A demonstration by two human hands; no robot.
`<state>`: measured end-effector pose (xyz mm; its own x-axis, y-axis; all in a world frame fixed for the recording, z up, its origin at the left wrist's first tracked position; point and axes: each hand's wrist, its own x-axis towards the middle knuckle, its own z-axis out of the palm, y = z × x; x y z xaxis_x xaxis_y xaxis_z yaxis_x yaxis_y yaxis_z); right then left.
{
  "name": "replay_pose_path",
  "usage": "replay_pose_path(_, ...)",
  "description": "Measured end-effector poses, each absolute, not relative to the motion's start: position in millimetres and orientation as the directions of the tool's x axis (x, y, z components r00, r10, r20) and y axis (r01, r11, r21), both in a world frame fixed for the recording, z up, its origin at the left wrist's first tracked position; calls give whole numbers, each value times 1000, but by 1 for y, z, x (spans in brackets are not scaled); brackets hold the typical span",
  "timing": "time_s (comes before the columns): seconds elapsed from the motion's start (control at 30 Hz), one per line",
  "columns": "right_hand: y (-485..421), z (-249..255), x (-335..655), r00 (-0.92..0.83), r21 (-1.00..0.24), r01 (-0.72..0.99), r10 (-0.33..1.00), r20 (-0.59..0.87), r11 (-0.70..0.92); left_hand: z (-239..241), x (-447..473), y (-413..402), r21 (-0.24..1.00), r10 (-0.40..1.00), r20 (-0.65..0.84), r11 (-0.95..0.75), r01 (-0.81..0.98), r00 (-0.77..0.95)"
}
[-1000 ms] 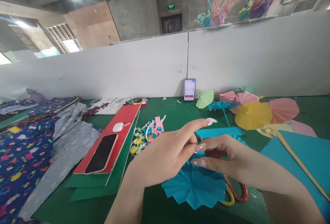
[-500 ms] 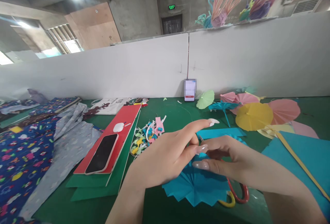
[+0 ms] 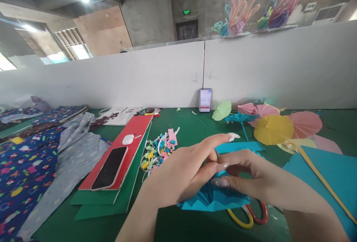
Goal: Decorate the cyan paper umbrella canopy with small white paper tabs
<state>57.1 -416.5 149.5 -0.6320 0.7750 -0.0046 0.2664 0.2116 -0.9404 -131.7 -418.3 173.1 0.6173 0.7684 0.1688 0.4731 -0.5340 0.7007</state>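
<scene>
A pleated blue paper umbrella canopy (image 3: 214, 197) is pinched between both hands, its zigzag edge toward me. My left hand (image 3: 192, 167) grips it with thumb and fingers while the index finger stretches out to the right. My right hand (image 3: 248, 171) holds the canopy from the other side, its thumb lying on the folds near the centre. The fingers beneath the paper are hidden. Under the canopy lie scissors with a yellow and a red handle loop (image 3: 258, 214); their blades cannot be seen. A blue paper strip (image 3: 240, 146) lies just beyond my hands.
Coloured paper scraps (image 3: 158, 149) lie left of my hands. Further left, a phone (image 3: 110, 167) rests on a red board (image 3: 139, 130). Finished paper umbrellas (image 3: 275, 128) and blue sheets (image 3: 326, 182) occupy the right. Another phone (image 3: 205, 100) leans against the white partition (image 3: 139, 78).
The canopy has tilted, so its top shows less and its near edge sits higher. More of the scissor handles shows. Both hands keep their grip.
</scene>
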Motion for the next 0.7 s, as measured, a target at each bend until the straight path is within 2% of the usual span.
replay_pose_path(0.13,-415,152,57,-677,-964,179,735,23,196,172,-132,-417,729,750,176,-535,427,638)
replay_pose_path(0.27,-418,156,59,-699,-954,173,713,56,245,172,-132,-414,770,759,182,-505,389,625)
replay_pose_path(0.5,-423,162,58,-528,-860,391,845,83,329,176,-136,-415,842,824,297,-464,274,482)
replay_pose_path(0.7,-425,160,54,-503,-799,526,864,-17,291,176,-141,-418,842,809,189,-425,332,556)
